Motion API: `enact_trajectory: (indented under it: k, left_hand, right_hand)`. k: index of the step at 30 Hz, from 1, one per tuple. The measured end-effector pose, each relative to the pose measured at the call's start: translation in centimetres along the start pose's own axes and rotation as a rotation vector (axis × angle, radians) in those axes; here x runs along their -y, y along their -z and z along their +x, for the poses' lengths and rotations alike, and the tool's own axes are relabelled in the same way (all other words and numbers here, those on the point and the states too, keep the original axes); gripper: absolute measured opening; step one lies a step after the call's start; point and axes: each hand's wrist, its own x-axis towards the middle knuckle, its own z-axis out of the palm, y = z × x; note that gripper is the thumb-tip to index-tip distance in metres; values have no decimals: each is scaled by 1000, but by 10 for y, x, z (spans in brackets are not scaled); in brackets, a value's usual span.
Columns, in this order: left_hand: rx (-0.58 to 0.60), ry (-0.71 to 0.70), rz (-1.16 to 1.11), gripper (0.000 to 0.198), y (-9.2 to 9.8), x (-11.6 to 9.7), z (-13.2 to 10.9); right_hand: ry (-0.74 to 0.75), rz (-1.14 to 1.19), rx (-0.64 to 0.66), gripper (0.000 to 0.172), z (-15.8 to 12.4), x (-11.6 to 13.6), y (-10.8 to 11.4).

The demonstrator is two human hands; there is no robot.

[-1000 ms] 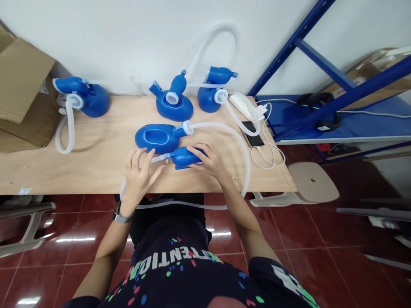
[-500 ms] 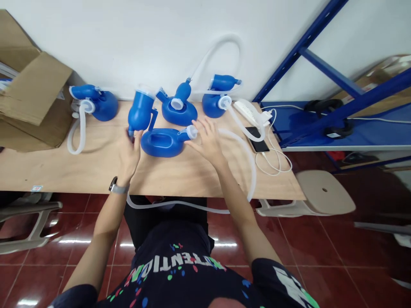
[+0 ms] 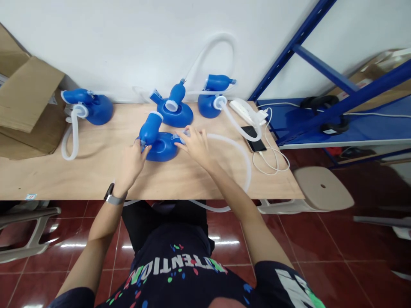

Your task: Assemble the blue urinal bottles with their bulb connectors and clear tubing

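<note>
In front of me a blue plastic urinal bottle (image 3: 166, 149) lies on its side on the wooden table. My left hand (image 3: 132, 161) is closed around the narrow lower end of a blue funnel cup (image 3: 150, 128). That cup stands tilted over the bottle's left part, its wide pale rim upward, and covers some of it. At the bottle's neck, my right hand (image 3: 196, 146) pinches the white cap, which the fingers mostly hide. A clear flexible hose (image 3: 245, 160) curves away to the right of this hand and drops over the table's front edge.
Along the wall stand a left urinal bottle (image 3: 102, 110), a middle one (image 3: 180, 116) and a right one (image 3: 208, 106), with cups and hoses. A cardboard box (image 3: 38, 128) is at left. A power strip (image 3: 244, 112), phone (image 3: 253, 139), blue rack (image 3: 289, 55) and stool (image 3: 321, 188) are right.
My left hand has brought the funnel cup down and right, from beside the bottle to over it. My right hand has closed on the cap and moved slightly left and down.
</note>
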Motion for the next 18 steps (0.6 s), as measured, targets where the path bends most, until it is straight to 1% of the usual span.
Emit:
enact_trajectory:
  k: [1, 2, 4, 5, 6, 7, 8, 9, 10, 11, 12, 13, 15, 16, 18]
  left_hand:
    - [44, -18, -58, 44, 9, 5, -6]
    - [112, -36, -137, 48, 17, 11, -13]
    - [325, -63, -342, 59, 30, 28, -24]
    - [436, -66, -453, 65, 35, 39, -28]
    - [524, -70, -553, 71, 38, 50, -31]
    - [534, -67, -627, 76, 39, 62, -33]
    - [474, -63, -657, 78, 39, 73, -34]
    - [356, -59, -635, 76, 36, 83, -33]
    - [224, -66, -576, 75, 32, 90, -31]
    - [116, -86, -498, 75, 28, 94, -28]
    - [50, -115, -423, 76, 22, 97, -26]
    - [33, -148, -367, 74, 16, 96, -24]
    - [80, -194, -325, 58, 1, 93, -23]
    - [96, -196, -326, 49, -6, 90, -25]
    - [63, -166, -333, 36, -21, 87, -33]
  right_hand:
    - [18, 0, 10, 49, 2, 0, 1]
    - [35, 1, 19, 50, 4, 0, 2]
    - [65, 1, 30, 53, 7, -1, 2]
    - [78, 1, 30, 55, 8, -2, 1]
    - [90, 3, 25, 55, 8, -4, 1]
    - [102, 9, 20, 54, 9, -6, 1]
    - [114, 21, 15, 52, 9, -8, 0]
    - [131, 39, 15, 50, 8, -10, 1]
    - [156, 64, 21, 48, 8, -12, 1]
    - [188, 96, 33, 47, 8, -13, 2]
    - [224, 131, 51, 47, 8, -13, 2]
    - [260, 164, 74, 47, 8, -12, 2]
    - [312, 205, 118, 49, 8, -5, 2]
    - [316, 203, 126, 51, 8, 1, 2]
    - [269, 151, 84, 58, 3, 13, 3]
